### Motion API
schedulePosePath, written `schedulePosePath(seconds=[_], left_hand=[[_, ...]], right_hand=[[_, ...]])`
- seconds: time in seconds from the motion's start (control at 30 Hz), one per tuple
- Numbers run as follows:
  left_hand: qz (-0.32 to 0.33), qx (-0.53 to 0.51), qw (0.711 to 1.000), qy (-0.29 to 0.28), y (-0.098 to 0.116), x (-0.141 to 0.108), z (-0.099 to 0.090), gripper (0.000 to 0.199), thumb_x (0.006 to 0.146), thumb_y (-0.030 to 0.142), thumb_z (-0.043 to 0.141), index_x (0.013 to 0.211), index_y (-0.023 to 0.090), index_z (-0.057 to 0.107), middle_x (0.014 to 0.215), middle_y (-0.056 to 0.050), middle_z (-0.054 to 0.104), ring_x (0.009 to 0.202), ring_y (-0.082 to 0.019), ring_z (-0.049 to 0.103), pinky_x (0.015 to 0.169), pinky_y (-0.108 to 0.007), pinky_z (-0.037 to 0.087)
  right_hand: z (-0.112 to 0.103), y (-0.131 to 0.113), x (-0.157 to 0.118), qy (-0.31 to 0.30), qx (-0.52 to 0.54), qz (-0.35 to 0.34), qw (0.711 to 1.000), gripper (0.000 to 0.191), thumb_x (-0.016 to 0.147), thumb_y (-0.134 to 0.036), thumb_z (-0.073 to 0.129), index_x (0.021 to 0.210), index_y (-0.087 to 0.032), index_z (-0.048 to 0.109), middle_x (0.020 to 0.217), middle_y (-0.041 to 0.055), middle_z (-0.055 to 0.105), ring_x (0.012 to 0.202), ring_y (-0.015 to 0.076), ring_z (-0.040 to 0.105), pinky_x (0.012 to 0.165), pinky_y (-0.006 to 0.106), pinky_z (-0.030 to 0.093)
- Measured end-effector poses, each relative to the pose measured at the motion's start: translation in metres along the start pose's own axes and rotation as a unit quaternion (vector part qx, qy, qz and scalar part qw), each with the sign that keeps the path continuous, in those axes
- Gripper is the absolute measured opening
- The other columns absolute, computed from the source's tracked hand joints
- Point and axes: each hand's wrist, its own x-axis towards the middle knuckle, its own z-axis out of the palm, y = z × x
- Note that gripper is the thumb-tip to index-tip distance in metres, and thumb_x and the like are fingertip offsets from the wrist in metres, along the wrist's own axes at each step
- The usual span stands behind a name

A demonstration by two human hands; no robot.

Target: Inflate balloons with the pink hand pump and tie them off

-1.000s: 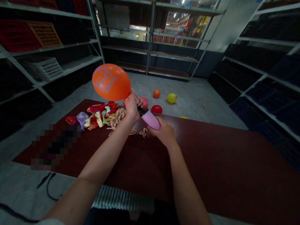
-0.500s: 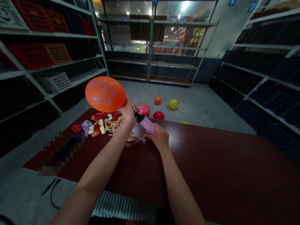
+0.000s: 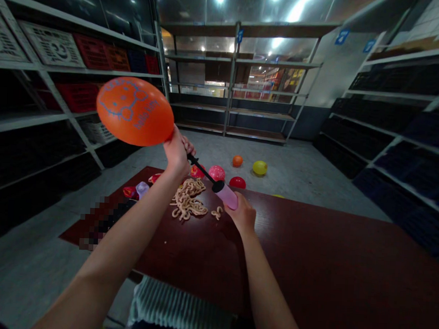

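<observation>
An inflated orange balloon (image 3: 135, 111) with a blue printed figure is held up at the left by my left hand (image 3: 178, 150), whose fingers are closed round the balloon's neck and the black end of a pump. From there a thin black rod runs down to the pink pump body (image 3: 228, 196). My right hand (image 3: 242, 211) is wrapped round the lower end of that pink body. Below the rod, a pile of tan strings (image 3: 189, 199) lies on the dark red table (image 3: 310, 246), with a small separate bit (image 3: 216, 213) beside it.
Uninflated balloons (image 3: 142, 189) lie at the table's left. Beyond the far edge are a pink balloon (image 3: 216, 173), a red balloon (image 3: 237, 182), an orange one (image 3: 237, 160) and a yellow one (image 3: 259, 167). Shelves (image 3: 228, 87) stand around.
The orange balloon and my left hand have moved up and left, away from my right hand. The pump is drawn out, showing its black rod. The orange balloon looks larger, and the view has tilted up.
</observation>
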Motion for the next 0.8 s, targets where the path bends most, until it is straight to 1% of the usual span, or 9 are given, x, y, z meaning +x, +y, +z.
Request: schedulePosePath(seconds=[0.1, 0.2, 0.27, 0.37, 0.43, 0.5, 0.6, 0.7, 0.8], left_hand=[[0.009, -0.008, 1.000, -0.007, 0.013, 0.003, 0.013, 0.062, 0.103, 0.053, 0.070, 0.062, 0.021, 0.035, 0.045, 0.007, 0.029, 0.034, -0.008, 0.028, 0.035, -0.022, 0.023], [0.011, 0.005, 1.000, -0.021, 0.011, 0.003, 0.026, 0.062, 0.102, 0.051, 0.071, 0.062, 0.021, 0.036, 0.046, 0.007, 0.029, 0.035, -0.008, 0.028, 0.035, -0.022, 0.022], [0.016, 0.018, 0.999, -0.033, 0.002, 0.002, 0.035, 0.062, 0.104, 0.048, 0.071, 0.061, 0.021, 0.035, 0.047, 0.007, 0.029, 0.035, -0.008, 0.028, 0.036, -0.022, 0.022], [0.017, 0.048, 0.997, -0.052, -0.017, 0.002, 0.048, 0.063, 0.108, 0.042, 0.065, 0.058, 0.021, 0.034, 0.045, 0.006, 0.028, 0.033, -0.007, 0.028, 0.035, -0.022, 0.022], [0.002, 0.073, 0.996, -0.058, -0.032, 0.004, 0.055, 0.062, 0.110, 0.038, 0.062, 0.057, 0.021, 0.034, 0.044, 0.006, 0.027, 0.032, -0.007, 0.028, 0.034, -0.023, 0.022], [-0.023, 0.094, 0.993, -0.062, -0.049, 0.005, 0.059, 0.061, 0.109, 0.037, 0.063, 0.057, 0.021, 0.035, 0.043, 0.006, 0.028, 0.032, -0.008, 0.028, 0.034, -0.023, 0.022], [-0.058, 0.120, 0.988, -0.074, -0.080, 0.003, 0.054, 0.061, 0.107, 0.041, 0.066, 0.058, 0.022, 0.036, 0.043, 0.007, 0.031, 0.031, -0.008, 0.029, 0.034, -0.023, 0.022], [-0.089, 0.154, 0.980, -0.088, -0.112, -0.008, 0.040, 0.064, 0.106, 0.045, 0.067, 0.055, 0.022, 0.034, 0.041, 0.006, 0.032, 0.030, -0.008, 0.031, 0.033, -0.022, 0.023], [-0.122, 0.164, 0.974, -0.099, -0.134, -0.023, 0.026, 0.067, 0.104, 0.049, 0.067, 0.054, 0.022, 0.033, 0.040, 0.006, 0.032, 0.029, -0.007, 0.031, 0.033, -0.021, 0.024]], right_hand=[[0.005, 0.001, 0.001, 0.028, 0.010, 0.013, 0.999, 0.044, 0.091, -0.042, 0.070, 0.130, -0.023, 0.067, 0.126, 0.0169, 0.076, 0.114, 0.0353, 0.072, 0.095, 0.043, 0.055], [0.012, 0.000, 0.001, 0.057, 0.014, 0.025, 0.998, 0.044, 0.088, -0.042, 0.069, 0.127, -0.021, 0.068, 0.119, 0.0142, 0.079, 0.109, 0.0334, 0.075, 0.094, 0.044, 0.057], [0.013, 0.001, -0.001, 0.068, 0.011, 0.033, 0.997, 0.043, 0.088, -0.044, 0.068, 0.124, -0.021, 0.070, 0.114, 0.0134, 0.080, 0.104, 0.0325, 0.077, 0.091, 0.043, 0.058], [0.012, 0.001, -0.004, 0.082, 0.005, 0.049, 0.995, 0.040, 0.088, -0.047, 0.067, 0.119, -0.022, 0.071, 0.109, 0.0128, 0.081, 0.097, 0.0318, 0.078, 0.085, 0.041, 0.059], [0.011, 0.001, -0.005, 0.089, 0.003, 0.058, 0.994, 0.039, 0.089, -0.048, 0.066, 0.117, -0.022, 0.071, 0.108, 0.0126, 0.081, 0.094, 0.0318, 0.078, 0.082, 0.040, 0.059], [0.011, 0.000, -0.005, 0.087, 0.002, 0.070, 0.994, 0.039, 0.088, -0.050, 0.066, 0.116, -0.022, 0.071, 0.108, 0.0127, 0.081, 0.092, 0.0325, 0.078, 0.081, 0.040, 0.059], [0.012, -0.001, -0.003, 0.076, -0.007, 0.095, 0.992, 0.042, 0.088, -0.051, 0.067, 0.117, -0.021, 0.071, 0.105, 0.0130, 0.081, 0.092, 0.0334, 0.078, 0.079, 0.039, 0.057], [0.013, -0.002, -0.001, 0.075, -0.023, 0.120, 0.990, 0.043, 0.090, -0.051, 0.066, 0.119, -0.021, 0.071, 0.102, 0.0118, 0.081, 0.089, 0.0322, 0.077, 0.076, 0.037, 0.055], [0.013, -0.003, 0.000, 0.078, -0.039, 0.139, 0.986, 0.043, 0.090, -0.051, 0.068, 0.120, -0.020, 0.071, 0.100, 0.0100, 0.081, 0.086, 0.0293, 0.076, 0.073, 0.034, 0.052]])
